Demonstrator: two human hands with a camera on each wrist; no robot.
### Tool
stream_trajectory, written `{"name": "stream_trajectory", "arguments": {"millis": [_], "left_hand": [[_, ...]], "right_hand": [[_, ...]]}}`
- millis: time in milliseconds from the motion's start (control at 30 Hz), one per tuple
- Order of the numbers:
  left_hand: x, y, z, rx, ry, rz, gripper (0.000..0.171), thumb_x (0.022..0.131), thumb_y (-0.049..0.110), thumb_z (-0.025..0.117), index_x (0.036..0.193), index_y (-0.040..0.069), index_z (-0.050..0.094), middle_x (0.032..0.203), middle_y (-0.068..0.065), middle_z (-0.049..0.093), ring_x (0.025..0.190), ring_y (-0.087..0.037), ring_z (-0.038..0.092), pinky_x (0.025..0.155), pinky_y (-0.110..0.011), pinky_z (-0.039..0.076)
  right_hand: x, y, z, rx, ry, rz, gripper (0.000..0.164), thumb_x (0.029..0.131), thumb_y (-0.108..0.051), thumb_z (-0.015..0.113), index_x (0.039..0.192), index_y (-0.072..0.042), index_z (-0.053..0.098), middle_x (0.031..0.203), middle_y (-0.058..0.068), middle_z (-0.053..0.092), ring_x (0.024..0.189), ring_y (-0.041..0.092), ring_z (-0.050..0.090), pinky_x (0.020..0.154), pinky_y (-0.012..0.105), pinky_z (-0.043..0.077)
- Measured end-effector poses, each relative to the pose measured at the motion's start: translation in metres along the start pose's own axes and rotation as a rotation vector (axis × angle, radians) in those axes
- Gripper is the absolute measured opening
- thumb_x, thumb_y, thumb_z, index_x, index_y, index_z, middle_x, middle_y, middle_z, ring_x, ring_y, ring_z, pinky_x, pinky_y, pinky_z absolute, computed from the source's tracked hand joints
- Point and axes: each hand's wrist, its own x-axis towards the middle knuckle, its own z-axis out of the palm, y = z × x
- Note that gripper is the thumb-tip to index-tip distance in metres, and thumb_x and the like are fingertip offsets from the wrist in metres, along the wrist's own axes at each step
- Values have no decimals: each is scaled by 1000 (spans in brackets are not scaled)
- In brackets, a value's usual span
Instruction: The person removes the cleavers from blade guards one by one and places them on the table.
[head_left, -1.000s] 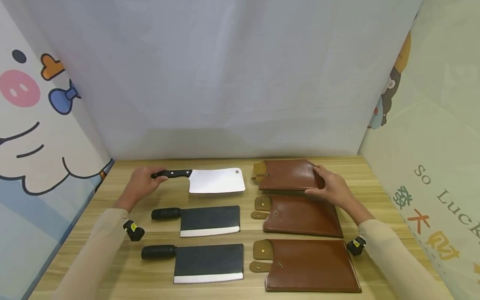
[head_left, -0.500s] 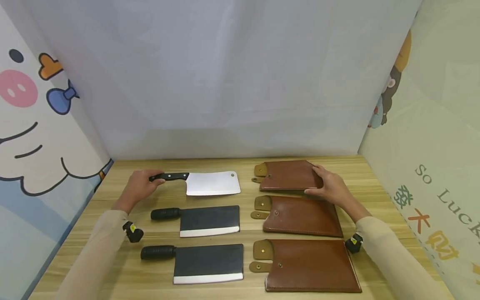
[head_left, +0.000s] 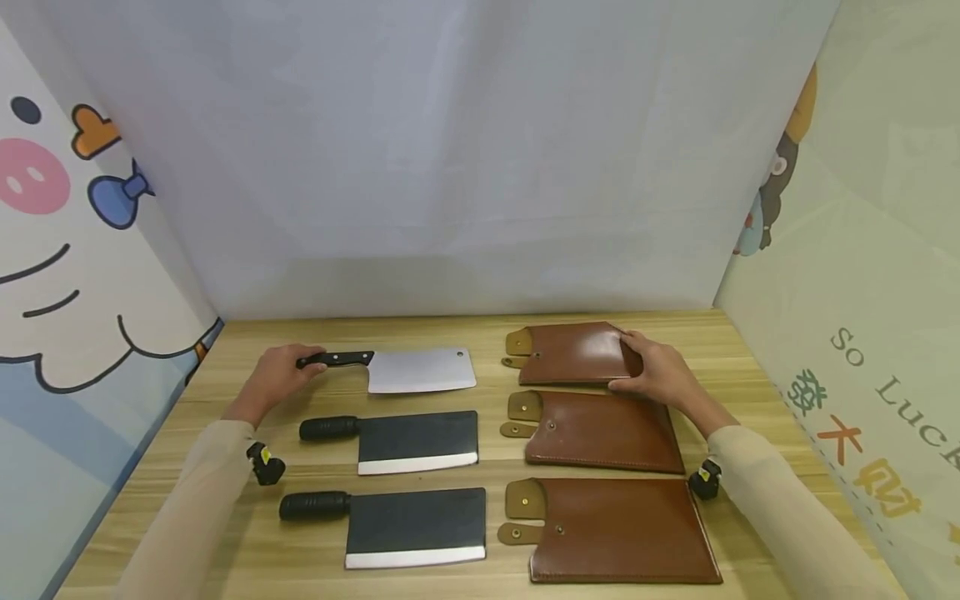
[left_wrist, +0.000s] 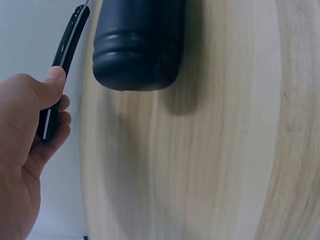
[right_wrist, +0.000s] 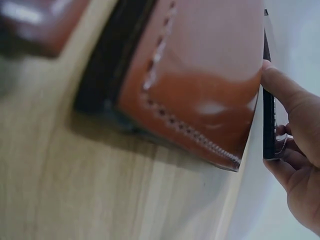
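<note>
At the back left, my left hand point(head_left: 281, 375) grips the black handle point(left_wrist: 62, 70) of a silver cleaver point(head_left: 422, 372), whose blade points right with a hole near its tip. Thumb and fingers wrap that handle in the left wrist view. My right hand point(head_left: 663, 373) holds the closed right end of the rearmost brown leather knife sheath point(head_left: 577, 354), thumb on one side and fingers on the other. Its tan snap straps face the cleaver, with a gap between blade and sheath. Whether cleaver and sheath touch the table is hard to tell in the head view.
Two dark cleavers with black handles lie in front, a middle cleaver point(head_left: 418, 442) and a front cleaver point(head_left: 416, 527). Right of them lie a middle sheath point(head_left: 607, 431) and a front sheath point(head_left: 622, 531). A pale curtain point(head_left: 480, 167) closes off the back of the wooden table point(head_left: 247, 517).
The silver cleaver has come slightly left and toward the front in my left hand. The sheath in my right hand has shifted and turned a little; its lower strap shows more fully.
</note>
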Motion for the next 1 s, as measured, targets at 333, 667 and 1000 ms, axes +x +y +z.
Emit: {"name": "stream_trajectory", "arguments": {"millis": [333, 667, 1000], "left_hand": [[1, -7, 8, -25, -81, -33, 39, 101, 18, 67, 130, -7, 65, 128, -31, 64, 120, -51, 59, 101, -64, 43], [2, -11, 15, -5, -110, -31, 37, 99, 18, 69, 127, -7, 68, 127, -29, 66, 120, -49, 60, 102, -62, 44], [3, -12, 15, -22, -142, -66, 49, 100, 22, 68, 136, -9, 60, 135, -31, 60, 125, -51, 55, 103, -63, 42]], "right_hand": [[3, 6, 0, -36, -49, -6, 93, 82, -37, 87, 151, 7, 43, 153, 34, 40, 131, 53, 49, 102, 63, 44], [8, 18, 3, 36, -99, -12, 91, 84, -36, 86, 150, 9, 42, 153, 34, 40, 136, 52, 44, 106, 61, 41], [7, 22, 0, 62, -118, -9, 92, 85, -40, 85, 151, 6, 42, 147, 33, 48, 133, 50, 49, 105, 60, 43]]}}
